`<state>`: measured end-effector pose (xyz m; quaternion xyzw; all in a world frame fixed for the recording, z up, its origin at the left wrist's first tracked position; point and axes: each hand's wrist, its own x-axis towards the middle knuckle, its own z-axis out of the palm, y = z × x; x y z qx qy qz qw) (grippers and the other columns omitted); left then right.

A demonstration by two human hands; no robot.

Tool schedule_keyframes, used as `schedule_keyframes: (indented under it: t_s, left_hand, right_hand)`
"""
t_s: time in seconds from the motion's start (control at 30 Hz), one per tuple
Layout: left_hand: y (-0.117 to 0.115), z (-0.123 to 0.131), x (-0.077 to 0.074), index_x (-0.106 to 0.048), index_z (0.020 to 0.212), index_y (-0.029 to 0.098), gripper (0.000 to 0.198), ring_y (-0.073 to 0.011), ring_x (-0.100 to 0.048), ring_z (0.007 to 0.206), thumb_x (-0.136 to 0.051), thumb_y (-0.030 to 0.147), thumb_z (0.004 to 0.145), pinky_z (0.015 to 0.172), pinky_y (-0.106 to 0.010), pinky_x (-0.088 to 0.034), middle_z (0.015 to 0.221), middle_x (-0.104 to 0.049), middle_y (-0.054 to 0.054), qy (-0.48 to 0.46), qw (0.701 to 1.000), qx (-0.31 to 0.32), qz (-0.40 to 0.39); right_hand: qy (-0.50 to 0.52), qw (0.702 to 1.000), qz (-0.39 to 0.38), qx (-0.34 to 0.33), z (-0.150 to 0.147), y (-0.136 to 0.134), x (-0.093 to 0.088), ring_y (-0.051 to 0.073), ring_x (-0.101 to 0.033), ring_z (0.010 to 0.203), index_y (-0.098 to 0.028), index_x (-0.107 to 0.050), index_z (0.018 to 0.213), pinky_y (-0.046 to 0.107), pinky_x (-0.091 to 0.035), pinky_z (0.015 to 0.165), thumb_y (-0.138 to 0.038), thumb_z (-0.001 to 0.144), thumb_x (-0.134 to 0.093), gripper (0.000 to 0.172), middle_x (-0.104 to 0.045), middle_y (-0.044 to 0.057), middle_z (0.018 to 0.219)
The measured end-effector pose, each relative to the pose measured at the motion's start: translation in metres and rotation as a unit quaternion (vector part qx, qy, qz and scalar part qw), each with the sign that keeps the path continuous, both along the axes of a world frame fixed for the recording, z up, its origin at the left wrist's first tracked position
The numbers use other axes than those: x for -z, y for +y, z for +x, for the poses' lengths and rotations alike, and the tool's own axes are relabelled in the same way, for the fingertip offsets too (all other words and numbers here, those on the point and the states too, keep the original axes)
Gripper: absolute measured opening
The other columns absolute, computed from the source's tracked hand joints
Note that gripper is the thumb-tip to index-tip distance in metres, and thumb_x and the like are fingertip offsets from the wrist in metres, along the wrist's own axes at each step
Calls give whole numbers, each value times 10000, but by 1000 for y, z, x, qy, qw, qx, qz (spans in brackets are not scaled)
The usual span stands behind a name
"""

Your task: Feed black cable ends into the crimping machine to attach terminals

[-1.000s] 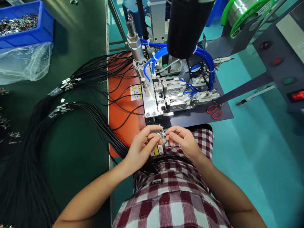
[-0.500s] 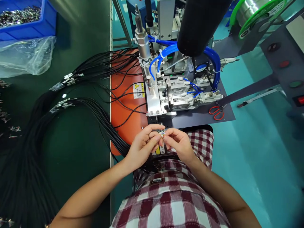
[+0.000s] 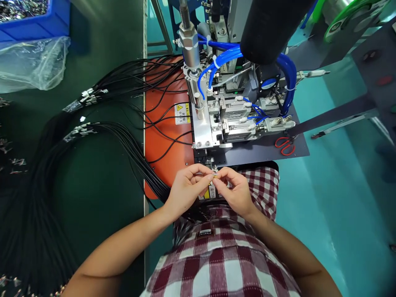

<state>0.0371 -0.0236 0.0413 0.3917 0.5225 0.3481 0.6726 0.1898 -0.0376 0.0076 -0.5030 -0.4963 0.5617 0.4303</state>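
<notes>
Since the earlier frames, the bare right hand has closed in on the bare left hand; both thumbs and forefingers appear to pinch thin, yellowish wires between them, just before the silver metal machine. Crowded fingertips could bend strands; a loose pinch could drop one.

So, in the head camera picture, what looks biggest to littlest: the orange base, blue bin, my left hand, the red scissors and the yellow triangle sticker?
1. Orange base
2. Blue bin, though the picture cuts it off
3. Left hand
Scissors and sticker look too alike to rank.
</notes>
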Motion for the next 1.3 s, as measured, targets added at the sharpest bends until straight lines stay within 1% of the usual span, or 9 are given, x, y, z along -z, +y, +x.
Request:
schedule_keyframes:
  t_s: [0.4, 0.5, 0.6, 0.67, 0.77, 0.87, 0.93, 1.13, 1.3]
  left_hand:
    - [-3, -2, 5, -618, 838, 148, 182, -43, -405, 427, -679, 320, 824, 418, -164, -297, 504, -468, 63, -16, 1000, 7, 0]
    - [-3, -1, 4, -617, 866, 150, 176, -38, -422, 426, -678, 310, 824, 407, -163, -304, 581, -545, 40, -38, 999, 2, 5]
    - [-2, 0, 2, -608, 875, 146, 186, -38, -432, 417, -676, 311, 822, 403, -164, -322, 623, -602, 17, -42, 999, 7, 1]
    - [-1, 0, 0, -607, 866, 142, 195, -44, -442, 420, -680, 315, 817, 407, -166, -338, 610, -608, 13, -28, 999, 16, -5]
    - [0, -1, -1, -609, 857, 138, 210, -52, -456, 426, -686, 328, 809, 410, -169, -357, 606, -617, 6, -11, 1000, 27, -4]
    - [0, -1, -1, -609, 861, 136, 225, -55, -459, 431, -685, 340, 808, 413, -173, -374, 618, -624, -1, -13, 999, 40, -2]
    - [0, -2, 0, -608, 860, 135, 229, -56, -460, 435, -684, 344, 808, 414, -174, -378, 624, -627, -4, -15, 999, 45, -4]
    - [-1, -1, 0, -603, 839, 129, 213, -42, -442, 414, -678, 326, 811, 395, -156, -344, 600, -617, 6, -18, 999, 37, -11]
    - [-1, 1, 2, -593, 826, 134, 212, -34, -421, 398, -676, 328, 811, 387, -153, -314, 587, -611, 14, -20, 999, 17, -30]
  right_hand:
    - [62, 995, -70, -22, 8, 10, -5, 93, -458, 519, -190, -585, 741, 234, -390, 500, -378, 810, -665, 216, -518, -33, 613]
    - [38, 998, -44, -22, 6, 8, -5, 97, -459, 525, -197, -560, 751, 239, -388, 510, -356, 851, -617, 196, -517, -32, 631]
    - [-56, 996, 64, -23, 9, 7, -7, 113, -484, 584, -203, -552, 769, 255, -397, 550, -275, 894, -557, 144, -549, -9, 701]
    - [-154, 973, 168, -41, 14, 9, -9, 126, -496, 620, -206, -554, 781, 278, -398, 602, -231, 900, -539, 122, -575, 3, 726]
    - [-300, 901, 298, -96, 24, 15, -16, 137, -490, 610, -207, -559, 793, 310, -351, 626, -212, 903, -526, 116, -610, 6, 714]
    - [-380, 835, 367, -154, 32, 22, -23, 148, -494, 615, -202, -580, 819, 323, -313, 610, -210, 918, -497, 129, -631, 16, 728]
    - [-394, 819, 380, -173, 34, 25, -25, 154, -502, 627, -200, -586, 833, 323, -312, 613, -211, 926, -481, 141, -636, 20, 738]
    - [-321, 886, 305, -139, 29, 24, -19, 128, -486, 604, -193, -554, 805, 313, -332, 622, -223, 917, -518, 122, -615, 7, 733]
    - [-172, 970, 150, -81, 23, 17, -10, 131, -520, 657, -201, -572, 814, 280, -396, 608, -229, 924, -519, 125, -582, 6, 754]
